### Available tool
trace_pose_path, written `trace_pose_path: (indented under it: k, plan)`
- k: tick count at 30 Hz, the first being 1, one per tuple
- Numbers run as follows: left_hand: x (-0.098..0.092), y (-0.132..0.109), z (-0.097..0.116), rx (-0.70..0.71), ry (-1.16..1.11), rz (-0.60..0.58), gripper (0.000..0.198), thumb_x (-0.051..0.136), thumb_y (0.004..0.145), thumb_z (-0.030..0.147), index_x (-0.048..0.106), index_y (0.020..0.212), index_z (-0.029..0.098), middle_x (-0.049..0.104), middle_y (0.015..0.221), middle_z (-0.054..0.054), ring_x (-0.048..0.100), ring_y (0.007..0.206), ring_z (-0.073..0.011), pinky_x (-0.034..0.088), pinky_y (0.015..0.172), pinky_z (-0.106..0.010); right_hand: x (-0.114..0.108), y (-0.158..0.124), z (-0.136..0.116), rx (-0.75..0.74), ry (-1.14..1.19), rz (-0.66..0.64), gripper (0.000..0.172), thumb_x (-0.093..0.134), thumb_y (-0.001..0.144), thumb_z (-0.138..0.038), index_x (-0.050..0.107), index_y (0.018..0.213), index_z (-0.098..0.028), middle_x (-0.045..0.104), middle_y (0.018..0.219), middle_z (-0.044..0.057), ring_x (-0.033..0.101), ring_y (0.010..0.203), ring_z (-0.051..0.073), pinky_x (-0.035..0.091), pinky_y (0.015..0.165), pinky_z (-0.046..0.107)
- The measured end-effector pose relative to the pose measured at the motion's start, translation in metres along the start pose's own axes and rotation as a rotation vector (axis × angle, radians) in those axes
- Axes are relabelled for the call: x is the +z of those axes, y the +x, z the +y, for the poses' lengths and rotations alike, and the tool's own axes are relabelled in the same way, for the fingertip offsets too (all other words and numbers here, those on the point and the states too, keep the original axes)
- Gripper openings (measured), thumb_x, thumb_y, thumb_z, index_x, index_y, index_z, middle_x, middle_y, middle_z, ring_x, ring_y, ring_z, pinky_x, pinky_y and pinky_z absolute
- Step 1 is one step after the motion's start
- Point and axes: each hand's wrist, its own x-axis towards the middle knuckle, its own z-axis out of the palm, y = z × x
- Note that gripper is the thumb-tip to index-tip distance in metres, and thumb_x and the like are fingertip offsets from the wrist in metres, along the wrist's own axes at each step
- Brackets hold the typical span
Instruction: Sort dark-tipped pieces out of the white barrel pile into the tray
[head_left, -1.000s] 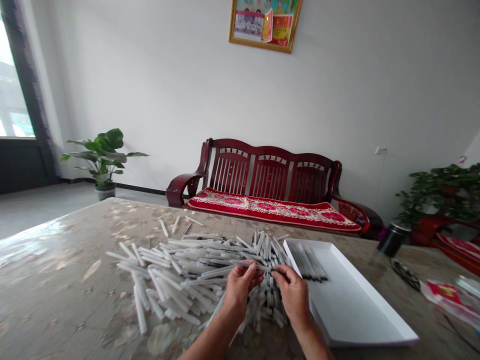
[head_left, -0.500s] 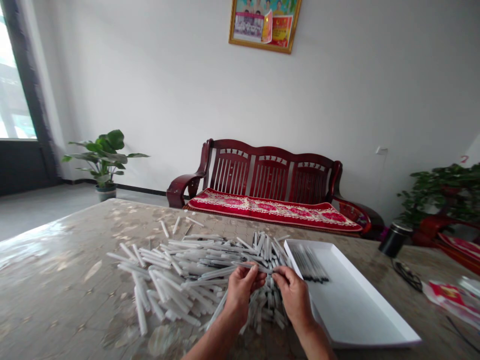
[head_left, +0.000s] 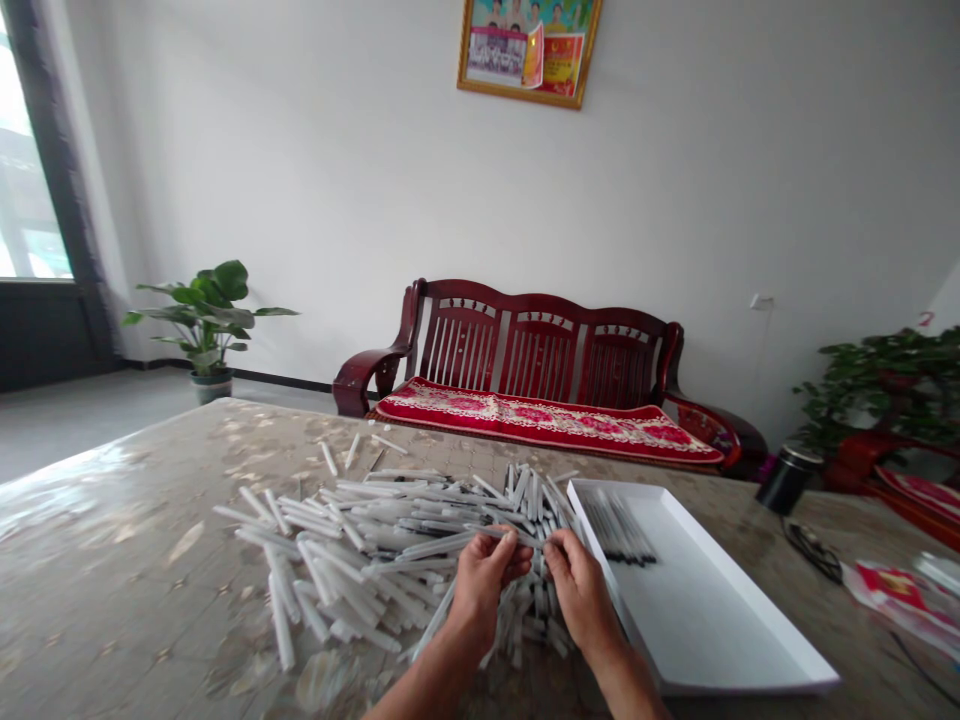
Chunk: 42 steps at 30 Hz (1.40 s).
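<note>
Over the right side of the pile, my left hand (head_left: 482, 583) is closed on a slim translucent pen (head_left: 529, 541). My right hand (head_left: 585, 590) pinches the right end of that same pen; whether a separate small part is between those fingers is hidden. Beneath and left of the hands spreads a heap of whitish pen barrels (head_left: 352, 570), some with dark parts. To the right of my right hand is a shallow white box (head_left: 720, 600), with a row of clear pens (head_left: 619, 527) with black ends in its far left corner.
All this lies on a patterned table (head_left: 112, 560). A black cylinder (head_left: 787, 478), a dark coiled cable (head_left: 814, 550) and a red-and-white plastic packet (head_left: 900, 590) are at the right. Behind stand a wooden sofa (head_left: 465, 335) and a potted plant (head_left: 214, 315).
My right hand has shifted very slightly at the end of the pen. My left hand, the heap and the box look the same.
</note>
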Motion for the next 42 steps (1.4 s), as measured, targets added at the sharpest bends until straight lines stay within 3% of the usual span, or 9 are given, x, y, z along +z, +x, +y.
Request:
trace_pose_path:
  k: [3,5,8,14,20,25,31,35,42]
  plan:
    - [0.0,0.0,-0.002,0.005,0.024,-0.025,0.049,0.092,0.044,0.046,0.065,0.071,0.014,0.069,0.061,-0.002,0.068,0.059,-0.0156,0.055,0.059,-0.025,0.0,-0.001,0.003,0.064,0.015,-0.006,0.042,0.041,0.092,-0.055,0.057,0.066,-0.025,0.056,0.054,0.0,0.054,0.053,0.018,0.042,0.051,0.028]
    - [0.0,0.0,-0.002,0.005,0.032,-0.024,0.05,0.091,0.045,0.047,0.065,0.071,0.014,0.069,0.061,-0.001,0.067,0.058,-0.0153,0.054,0.058,-0.025,0.0,-0.001,0.005,0.107,0.076,-0.028,0.046,0.036,0.093,-0.057,0.058,0.069,-0.025,0.057,0.056,0.0,0.055,0.052,0.018,0.042,0.049,0.028]
    - [0.0,0.0,-0.002,0.004,0.025,0.002,0.051,0.091,0.043,0.048,0.064,0.071,0.015,0.068,0.059,0.0,0.067,0.058,-0.015,0.054,0.058,-0.024,0.0,-0.001,0.006,0.05,0.089,-0.026,0.039,0.042,0.092,-0.056,0.061,0.079,-0.024,0.06,0.063,0.0,0.057,0.058,0.018,0.044,0.053,0.028]
    - [0.001,-0.001,-0.004,0.004,0.051,-0.034,0.051,0.091,0.043,0.049,0.065,0.07,0.014,0.07,0.06,-0.002,0.068,0.058,-0.0161,0.055,0.058,-0.026,0.001,-0.001,0.007,0.084,0.005,0.0,0.045,0.036,0.094,-0.056,0.052,0.065,-0.025,0.052,0.052,-0.001,0.05,0.05,0.018,0.036,0.047,0.028]
    - [0.0,0.0,-0.004,0.006,0.058,-0.006,0.052,0.091,0.042,0.05,0.065,0.07,0.014,0.069,0.06,-0.001,0.068,0.059,-0.0158,0.055,0.058,-0.025,-0.001,-0.001,0.005,-0.005,-0.008,-0.038,0.036,0.046,0.091,-0.055,0.059,0.078,-0.024,0.06,0.065,0.0,0.056,0.061,0.019,0.042,0.057,0.028]
    - [0.0,0.001,-0.006,0.006,0.076,-0.032,0.051,0.09,0.044,0.051,0.064,0.067,0.014,0.069,0.059,-0.002,0.067,0.056,-0.016,0.054,0.058,-0.026,0.002,-0.001,0.01,0.108,0.026,-0.029,0.046,0.038,0.093,-0.059,0.055,0.066,-0.025,0.053,0.053,-0.001,0.052,0.052,0.018,0.038,0.051,0.029]
    - [-0.001,0.003,-0.005,0.012,0.066,-0.013,0.052,0.09,0.043,0.051,0.064,0.068,0.014,0.069,0.059,-0.003,0.067,0.057,-0.0162,0.055,0.059,-0.026,0.002,-0.002,0.005,0.052,0.062,-0.056,0.035,0.05,0.088,-0.056,0.06,0.075,-0.025,0.058,0.061,-0.001,0.054,0.058,0.019,0.039,0.055,0.029]
    - [-0.002,0.003,-0.005,0.028,0.091,-0.024,0.052,0.09,0.044,0.052,0.065,0.069,0.014,0.07,0.059,-0.004,0.067,0.057,-0.0168,0.054,0.057,-0.026,0.006,-0.002,0.002,0.161,0.135,-0.057,0.045,0.043,0.089,-0.061,0.05,0.062,-0.025,0.049,0.053,-0.002,0.046,0.051,0.017,0.034,0.049,0.03]
    - [-0.002,0.002,-0.009,0.064,0.107,-0.066,0.049,0.089,0.049,0.049,0.065,0.073,0.014,0.07,0.06,-0.003,0.067,0.057,-0.0167,0.054,0.057,-0.026,0.01,-0.003,-0.002,0.278,0.38,-0.066,0.042,0.053,0.083,-0.063,0.048,0.064,-0.026,0.039,0.05,-0.006,0.036,0.043,0.014,0.027,0.042,0.028]
